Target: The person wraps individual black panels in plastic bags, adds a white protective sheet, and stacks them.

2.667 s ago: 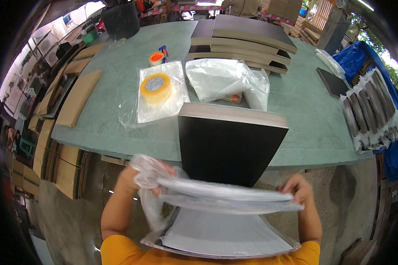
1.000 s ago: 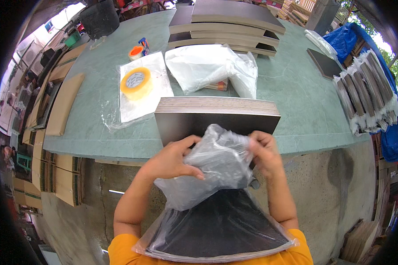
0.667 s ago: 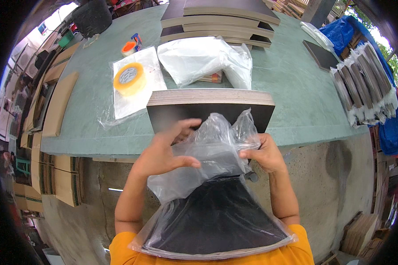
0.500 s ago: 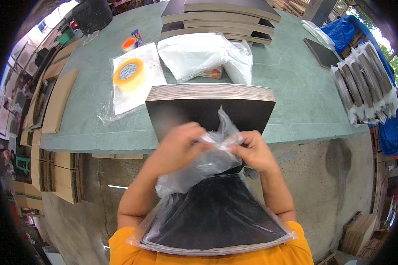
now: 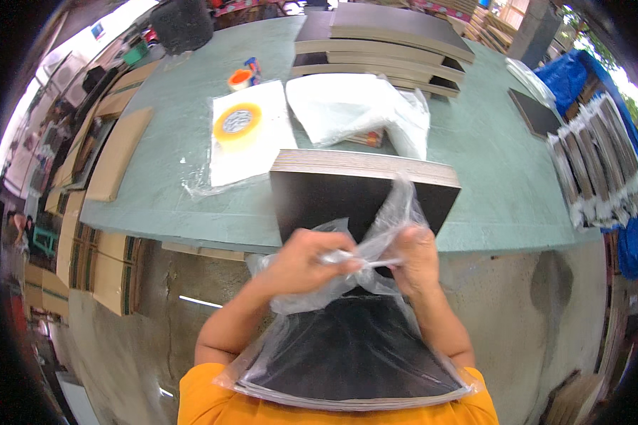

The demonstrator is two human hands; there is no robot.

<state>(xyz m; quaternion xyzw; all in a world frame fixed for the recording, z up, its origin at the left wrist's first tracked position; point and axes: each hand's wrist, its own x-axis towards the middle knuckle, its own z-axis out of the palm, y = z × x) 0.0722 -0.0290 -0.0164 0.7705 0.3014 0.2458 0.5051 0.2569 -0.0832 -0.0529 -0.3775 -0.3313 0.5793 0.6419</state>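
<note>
A clear plastic bag [image 5: 283,304] wraps a black board [image 5: 354,347] that leans against my chest. The bag's open end is bunched and twisted into a thin strand between my hands. My left hand [image 5: 312,262] is closed on one part of the twisted plastic. My right hand [image 5: 417,258] pinches the other part, with loose film sticking up beyond its fingers. Just past my hands a stack of black boards [image 5: 361,198] with pale layered edges rests at the table's near edge, partly hidden by the film.
On the green table [image 5: 156,191] lie a yellow tape roll [image 5: 237,122] on white sheets, an orange-and-blue tape dispenser [image 5: 241,78], and white plastic bags [image 5: 347,106]. More boards [image 5: 397,32] are piled behind. Wrapped boards [image 5: 595,159] stand at right; cardboard [image 5: 120,156] leans at left.
The plastic between my hands has drawn into a tighter twisted strand. My hands sit a little lower against the boards, and the whole view has shifted slightly.
</note>
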